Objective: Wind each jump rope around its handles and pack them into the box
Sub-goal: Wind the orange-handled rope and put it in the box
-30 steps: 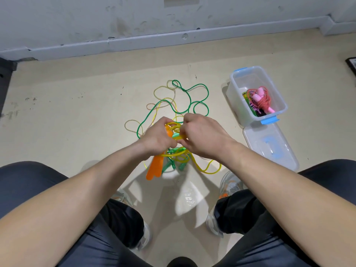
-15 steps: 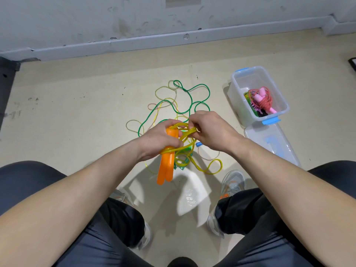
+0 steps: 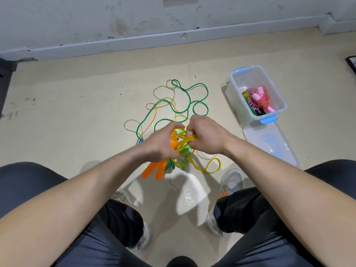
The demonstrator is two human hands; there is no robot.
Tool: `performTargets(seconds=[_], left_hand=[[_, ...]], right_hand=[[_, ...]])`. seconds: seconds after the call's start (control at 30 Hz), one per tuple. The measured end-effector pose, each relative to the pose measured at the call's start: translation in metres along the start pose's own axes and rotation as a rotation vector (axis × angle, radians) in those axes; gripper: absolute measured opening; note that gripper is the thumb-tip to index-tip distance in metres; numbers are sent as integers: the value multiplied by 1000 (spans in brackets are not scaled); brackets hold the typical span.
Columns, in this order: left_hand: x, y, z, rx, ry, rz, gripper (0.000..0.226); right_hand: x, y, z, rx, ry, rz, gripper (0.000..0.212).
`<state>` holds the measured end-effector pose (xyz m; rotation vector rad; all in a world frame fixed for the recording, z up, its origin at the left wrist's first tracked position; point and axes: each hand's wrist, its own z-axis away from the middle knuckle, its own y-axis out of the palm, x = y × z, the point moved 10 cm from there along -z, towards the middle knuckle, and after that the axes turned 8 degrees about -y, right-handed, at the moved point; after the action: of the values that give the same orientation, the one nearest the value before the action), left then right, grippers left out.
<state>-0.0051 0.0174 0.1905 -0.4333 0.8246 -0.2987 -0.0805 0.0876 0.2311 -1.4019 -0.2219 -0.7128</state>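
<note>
Here my left hand (image 3: pixel 162 145) grips the orange handles (image 3: pixel 161 170), while my right hand (image 3: pixel 207 136) seemingly pinches the yellow rope (image 3: pixel 186 140) in curled fingers.

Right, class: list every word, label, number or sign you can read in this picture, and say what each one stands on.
None can be read.
The clear box, its lid, the orange handles, the yellow rope and the wall show no lettering.
The dark object at the right edge is cut off by the frame; nothing on it is legible.
</note>
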Motion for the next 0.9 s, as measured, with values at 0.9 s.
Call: performTargets(seconds=[0.9], left_hand=[[23,-42,-9,-223,-112,242,76]], right_hand=[[4,-10,1,-3,76,-390,29]])
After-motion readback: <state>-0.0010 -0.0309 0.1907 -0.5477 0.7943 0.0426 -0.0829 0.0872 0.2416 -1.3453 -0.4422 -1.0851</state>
